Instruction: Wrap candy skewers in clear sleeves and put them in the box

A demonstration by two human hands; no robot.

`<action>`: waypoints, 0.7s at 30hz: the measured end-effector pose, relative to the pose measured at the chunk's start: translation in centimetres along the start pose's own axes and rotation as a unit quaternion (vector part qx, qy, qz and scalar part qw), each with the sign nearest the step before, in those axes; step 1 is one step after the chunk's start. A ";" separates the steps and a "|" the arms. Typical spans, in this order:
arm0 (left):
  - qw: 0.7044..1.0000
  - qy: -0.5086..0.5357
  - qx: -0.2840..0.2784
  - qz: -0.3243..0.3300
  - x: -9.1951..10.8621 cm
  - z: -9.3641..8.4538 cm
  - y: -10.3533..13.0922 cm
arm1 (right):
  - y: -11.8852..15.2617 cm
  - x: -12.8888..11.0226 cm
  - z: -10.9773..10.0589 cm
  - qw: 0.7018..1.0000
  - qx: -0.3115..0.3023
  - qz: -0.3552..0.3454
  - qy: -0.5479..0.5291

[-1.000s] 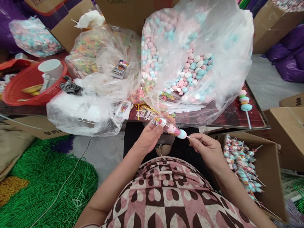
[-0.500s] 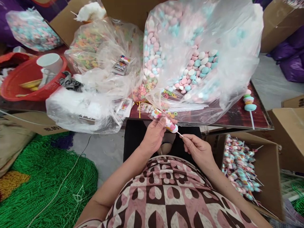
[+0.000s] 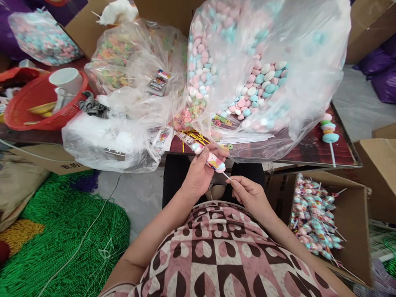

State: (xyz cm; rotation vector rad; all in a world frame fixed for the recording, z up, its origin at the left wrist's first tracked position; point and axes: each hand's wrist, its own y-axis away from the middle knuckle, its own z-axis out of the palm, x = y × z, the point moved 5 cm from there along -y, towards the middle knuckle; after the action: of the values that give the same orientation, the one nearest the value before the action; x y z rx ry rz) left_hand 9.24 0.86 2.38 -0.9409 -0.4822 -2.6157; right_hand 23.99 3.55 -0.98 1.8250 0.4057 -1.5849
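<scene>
A candy skewer (image 3: 215,161) in a printed clear wrapper lies tilted in front of me, just off the table's front edge. My left hand (image 3: 201,167) is closed around its wrapped candy part. The white stick points down to the right, and my right hand (image 3: 246,190) pinches its lower end. Beyond my left hand, yellow twist ties (image 3: 198,136) are scattered on the table by a stack of printed wrappers (image 3: 163,139). An unwrapped candy skewer (image 3: 330,131) rests at the table's right end, its stick over the edge.
A big clear bag of pink, white and blue candies (image 3: 266,82) covers the table's middle right. Left of it are a bag of gummy rings (image 3: 117,57) and a red basket (image 3: 18,107). A cardboard box (image 3: 352,231) at lower right holds wrapped skewers. Green cords (image 3: 68,239) heap at lower left.
Both hands have shifted slightly left with the skewer. My left hand's fingers have curled further over the wrapper. More yellow twist ties show behind it; the view has moved a little.
</scene>
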 end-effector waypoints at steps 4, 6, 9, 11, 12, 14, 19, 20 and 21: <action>0.999 -0.046 0.006 -0.015 -1.6 0.5 0.6 | -0.3 -0.1 1.1 0.999 -0.031 0.002 -0.023; 0.997 -0.070 0.008 -0.044 -2.7 0.6 1.1 | -0.5 -0.3 1.6 0.999 -0.039 0.006 -0.038; 0.994 -0.076 0.002 -0.078 -3.5 0.4 1.6 | -0.8 -0.5 1.8 0.997 -0.037 0.014 -0.064; 0.995 -0.061 -0.012 -0.078 -2.9 0.2 1.5 | -0.9 -0.6 1.5 0.996 -0.028 0.018 -0.079; 0.996 -0.047 -0.020 -0.067 -2.3 0.2 1.3 | -0.9 -0.6 1.3 0.996 -0.023 0.020 -0.084; 0.999 -0.014 -0.028 -0.024 -0.6 -0.1 0.7 | -0.9 -0.3 1.1 0.995 -0.025 0.030 -0.091; 1.000 -0.011 -0.005 0.025 1.6 -0.6 -0.6 | -0.6 0.5 1.6 0.988 -0.076 0.063 -0.116; 1.000 -0.015 -0.003 0.021 1.3 -0.5 -0.6 | -0.6 0.5 1.7 0.987 -0.081 0.066 -0.118; 1.000 -0.018 -0.001 0.018 0.9 -0.4 -0.6 | -0.7 0.6 1.8 0.987 -0.081 0.067 -0.120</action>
State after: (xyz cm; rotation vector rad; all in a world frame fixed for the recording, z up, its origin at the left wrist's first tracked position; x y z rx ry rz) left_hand 8.12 1.04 2.55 -0.9901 -0.4683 -2.5716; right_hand 22.34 2.73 -1.77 1.4869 0.2853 -1.6045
